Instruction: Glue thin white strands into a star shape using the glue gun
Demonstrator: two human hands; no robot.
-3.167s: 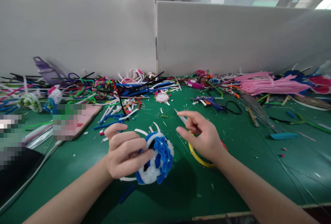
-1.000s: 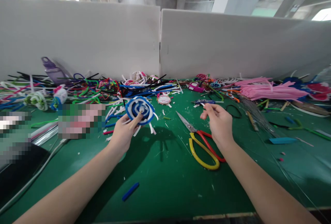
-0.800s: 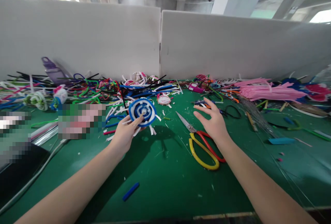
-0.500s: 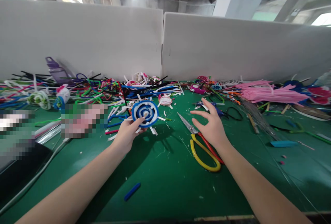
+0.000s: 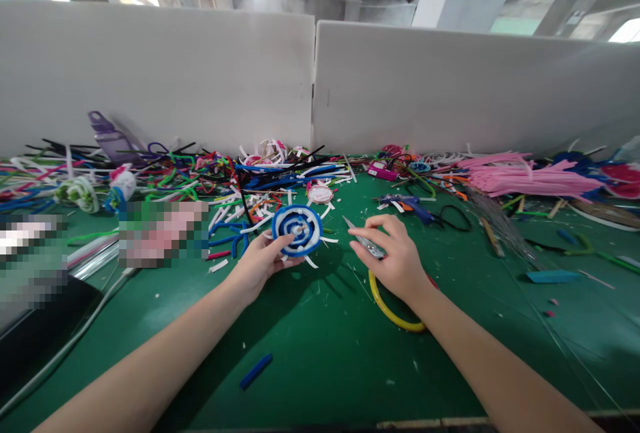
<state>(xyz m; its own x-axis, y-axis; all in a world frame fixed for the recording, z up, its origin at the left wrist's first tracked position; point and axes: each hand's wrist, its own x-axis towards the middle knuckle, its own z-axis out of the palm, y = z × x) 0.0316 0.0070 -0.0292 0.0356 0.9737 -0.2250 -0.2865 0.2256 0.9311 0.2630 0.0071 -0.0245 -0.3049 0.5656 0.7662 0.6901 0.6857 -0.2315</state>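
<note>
My left hand (image 5: 263,258) pinches a round coiled disc (image 5: 297,232) of blue and white fuzzy pipe cleaner, thumb on its face and fingers behind. Short white strips stick out around the disc's rim. Scissors with yellow and red handles (image 5: 395,321) lie on the green table. Over their blades hovers my right hand (image 5: 393,253), thumb and fingers apart, holding nothing; it hides the pivot and part of the handles. Whether its fingertips touch the metal, I cannot tell.
Behind the hands lie heaped pipe cleaners (image 5: 295,176), a blue glue gun (image 5: 413,206) and a pink bundle (image 5: 530,176). At the left are a purple bottle (image 5: 116,143) and a white cable (image 5: 75,340). A blue piece (image 5: 256,371) lies in front. Grey panels (image 5: 160,73) stand behind.
My left hand has carried the disc to the right and slightly nearer. My right hand has come down and left over the scissors, fingers more curled. The scissors stay put.
</note>
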